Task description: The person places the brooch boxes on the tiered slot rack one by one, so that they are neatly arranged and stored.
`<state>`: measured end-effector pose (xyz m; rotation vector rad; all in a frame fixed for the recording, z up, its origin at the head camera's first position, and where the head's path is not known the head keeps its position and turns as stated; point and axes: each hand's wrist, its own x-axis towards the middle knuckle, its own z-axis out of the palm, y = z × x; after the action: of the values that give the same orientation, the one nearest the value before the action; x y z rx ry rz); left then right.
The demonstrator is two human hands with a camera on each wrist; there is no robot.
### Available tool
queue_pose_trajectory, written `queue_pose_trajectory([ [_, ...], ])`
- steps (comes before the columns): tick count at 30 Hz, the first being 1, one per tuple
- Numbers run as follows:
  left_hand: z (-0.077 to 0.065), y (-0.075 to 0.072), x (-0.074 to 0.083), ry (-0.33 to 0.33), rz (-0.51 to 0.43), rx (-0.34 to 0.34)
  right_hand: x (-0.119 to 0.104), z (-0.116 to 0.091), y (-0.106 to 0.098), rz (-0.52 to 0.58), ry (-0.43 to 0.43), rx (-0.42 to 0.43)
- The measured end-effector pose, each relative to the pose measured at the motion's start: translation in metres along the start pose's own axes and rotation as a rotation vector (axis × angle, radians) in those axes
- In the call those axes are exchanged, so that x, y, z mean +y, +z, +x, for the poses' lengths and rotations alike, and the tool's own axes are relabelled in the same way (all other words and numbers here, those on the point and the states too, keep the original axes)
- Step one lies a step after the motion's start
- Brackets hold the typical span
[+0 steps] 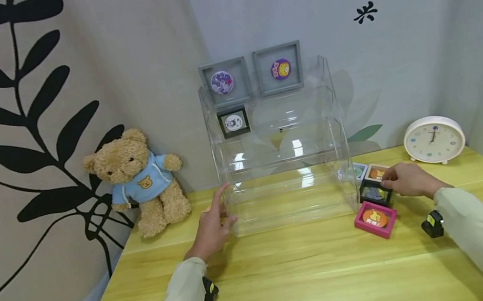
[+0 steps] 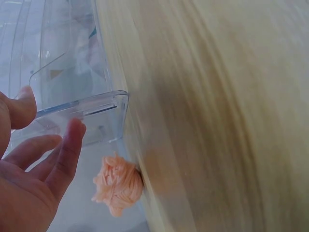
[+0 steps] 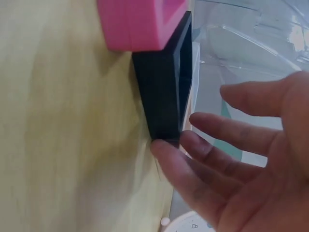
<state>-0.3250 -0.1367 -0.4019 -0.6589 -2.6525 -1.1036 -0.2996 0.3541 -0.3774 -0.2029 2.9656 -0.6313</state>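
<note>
Leaning teddy bear point(image 1: 153, 181): left of the clear rack point(image 1: 289, 207); a wide swing of the left arm might have toppled it.
Left hand point(image 1: 210, 230): fingers spread at the rack's left edge; whether they touched it, I couldn't tell. A careless push might have skidded the rack.
Grey frames point(image 1: 225, 83): two, upright along the rack's top, likeliest to tip had it been jolted.
Small black frame point(image 1: 234, 122): below the left grey one on the rack, liable to slide likewise.
Loose frames: pink frame point(image 1: 376, 219), larger black frame point(image 1: 375, 193), peach frame point(image 1: 376, 173) and pale blue frame point(image 1: 360, 171), crowded right of the rack; lifting one could have dragged its neighbours.
Right hand point(image 1: 411, 179): right of the rack, fingertips at the larger black frame, thumb apart, pinching nothing; a one-corner grip might have slipped.
Clock point(image 1: 434, 139): farthest right of the rack, bumpable by a stray wrist.
</note>
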Motion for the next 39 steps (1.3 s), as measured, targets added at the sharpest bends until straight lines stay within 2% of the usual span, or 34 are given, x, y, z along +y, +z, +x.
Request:
queue_pose_trajectory([
  [5, -0.0009, -0.0008, 0.0017, -0.005, 0.013, 0.007, 0.0009, -0.0013, 0.0011, 0.019, -0.005, 0.015],
  [17, -0.0009, -0.0009, 0.0028, 0.006, 0.001, 0.012, 0.0035, -0.0068, 0.0030, -0.028, -0.065, 0.062],
  [23, 0.0000, -0.0003, 0.0013, -0.022, 0.005, 0.003, 0.0014, -0.0073, 0.0070, -0.062, -0.076, 0.050],
  [26, -0.0002, -0.0004, 0.0018, -0.018, -0.002, 0.006, 0.0006, -0.0065, 0.0070, -0.056, -0.064, 0.025],
  [32, -0.0013, 0.0007, 0.0018, -0.011, -0.016, 0.012, -0.0003, -0.0032, 0.0087, -0.025, 0.020, -0.062],
  [39, -0.0013, 0.0016, 0.0009, -0.013, -0.012, 0.009, 0.0008, -0.0019, 0.0100, 0.017, 0.056, -0.067],
])
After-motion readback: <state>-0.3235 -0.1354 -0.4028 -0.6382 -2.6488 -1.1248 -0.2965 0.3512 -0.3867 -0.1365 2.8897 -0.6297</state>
